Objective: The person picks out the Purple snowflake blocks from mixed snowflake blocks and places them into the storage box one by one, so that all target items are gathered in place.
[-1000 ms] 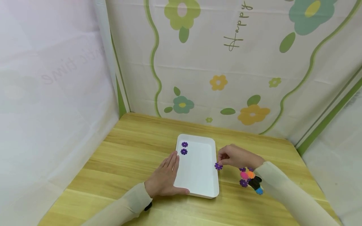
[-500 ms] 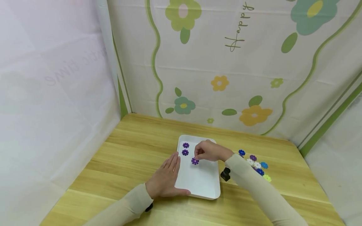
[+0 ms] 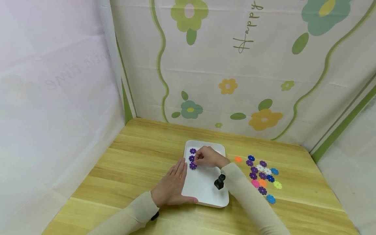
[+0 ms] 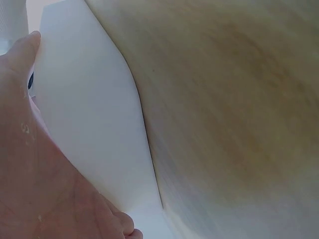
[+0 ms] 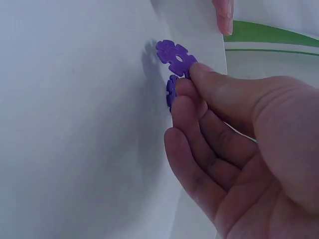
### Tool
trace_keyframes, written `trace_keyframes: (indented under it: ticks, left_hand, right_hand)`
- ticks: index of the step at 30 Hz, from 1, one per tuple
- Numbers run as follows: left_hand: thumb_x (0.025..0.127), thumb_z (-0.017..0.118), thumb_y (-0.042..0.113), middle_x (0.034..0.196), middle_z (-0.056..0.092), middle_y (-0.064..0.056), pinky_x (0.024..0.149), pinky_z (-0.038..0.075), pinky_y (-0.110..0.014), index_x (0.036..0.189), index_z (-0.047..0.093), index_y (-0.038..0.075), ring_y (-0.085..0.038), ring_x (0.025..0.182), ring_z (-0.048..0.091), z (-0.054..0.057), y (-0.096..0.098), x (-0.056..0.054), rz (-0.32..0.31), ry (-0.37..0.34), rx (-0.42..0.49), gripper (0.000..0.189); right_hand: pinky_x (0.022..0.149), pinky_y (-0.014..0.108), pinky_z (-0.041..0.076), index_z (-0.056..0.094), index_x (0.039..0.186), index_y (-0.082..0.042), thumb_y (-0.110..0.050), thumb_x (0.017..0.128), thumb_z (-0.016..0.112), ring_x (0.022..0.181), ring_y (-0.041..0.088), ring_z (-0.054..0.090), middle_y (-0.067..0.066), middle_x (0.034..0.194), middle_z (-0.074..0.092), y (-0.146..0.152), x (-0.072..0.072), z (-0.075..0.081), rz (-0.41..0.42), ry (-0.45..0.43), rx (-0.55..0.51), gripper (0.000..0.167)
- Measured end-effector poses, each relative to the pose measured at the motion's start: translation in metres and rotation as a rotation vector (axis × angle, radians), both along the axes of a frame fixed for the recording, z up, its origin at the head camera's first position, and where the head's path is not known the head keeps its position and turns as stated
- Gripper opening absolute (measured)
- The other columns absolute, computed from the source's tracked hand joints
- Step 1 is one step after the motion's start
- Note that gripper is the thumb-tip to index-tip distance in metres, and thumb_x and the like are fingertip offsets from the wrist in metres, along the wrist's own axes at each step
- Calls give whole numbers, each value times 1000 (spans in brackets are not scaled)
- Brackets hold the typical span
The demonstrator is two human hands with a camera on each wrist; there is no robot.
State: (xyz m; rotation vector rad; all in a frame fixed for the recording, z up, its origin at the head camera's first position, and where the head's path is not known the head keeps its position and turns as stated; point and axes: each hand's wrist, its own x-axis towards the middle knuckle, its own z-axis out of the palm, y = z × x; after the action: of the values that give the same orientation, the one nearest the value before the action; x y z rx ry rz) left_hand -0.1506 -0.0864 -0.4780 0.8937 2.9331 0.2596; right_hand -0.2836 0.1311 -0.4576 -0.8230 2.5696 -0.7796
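My right hand pinches a purple snowflake disc between thumb and fingertips. In the right wrist view the disc is tilted, with its shadow on the white tray beside it. Two more purple discs lie in a column along the tray's left side, the upper one near the far corner and the lower one just beyond the held disc. My left hand rests with straight fingers along the tray's left wall, its thumb at the near edge. The left wrist view shows that hand against the tray's outer wall.
Right of the tray, loose snowflake discs lie scattered on the wooden table: purple, white, blue, pink, orange and yellow. A flower-printed cloth hangs behind the table.
My right hand has carried the purple disc from the tray's right edge leftward, to the near end of the purple column. The left hand has stayed at the tray.
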Motion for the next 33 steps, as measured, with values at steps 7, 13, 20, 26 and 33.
trace_keyframes:
  ticks: [7,13,20,26,33]
  left_hand:
    - [83,45,96,175,16,-28,131,30,-51,164,22,-8,-40,164,20,-4,-1,0,5,29,1,134]
    - [83,39,98,174,16,-29,130,31,-54,164,24,-9,-40,164,21,-7,-1,0,-3,40,36,135]
    - [84,42,97,175,16,-28,130,30,-55,164,23,-9,-41,164,20,-4,-2,0,-5,15,41,134]
    - [85,50,92,174,17,-30,130,31,-53,164,23,-9,-43,163,21,1,-1,2,-7,11,29,131]
    - [85,53,90,174,15,-30,130,30,-54,164,22,-10,-43,163,19,3,-1,2,-9,-4,32,131]
  right_hand:
    - [65,23,50,80,83,-14,-18,96,79,70,9,60,-5,77,74,-7,2,-9,-100,-31,5,14]
    - [63,22,49,80,82,-14,-20,96,80,68,9,60,-5,75,73,-12,6,-7,-140,-53,30,15]
    - [69,24,55,81,85,-15,-19,93,82,71,11,63,-5,79,75,-1,10,6,-100,-50,49,9]
    - [76,25,59,80,95,-13,-19,93,82,77,8,65,-5,87,75,30,20,25,-21,-4,48,7]
    - [76,22,59,78,108,-4,-16,96,79,84,8,67,-4,94,75,77,49,49,14,25,26,17]
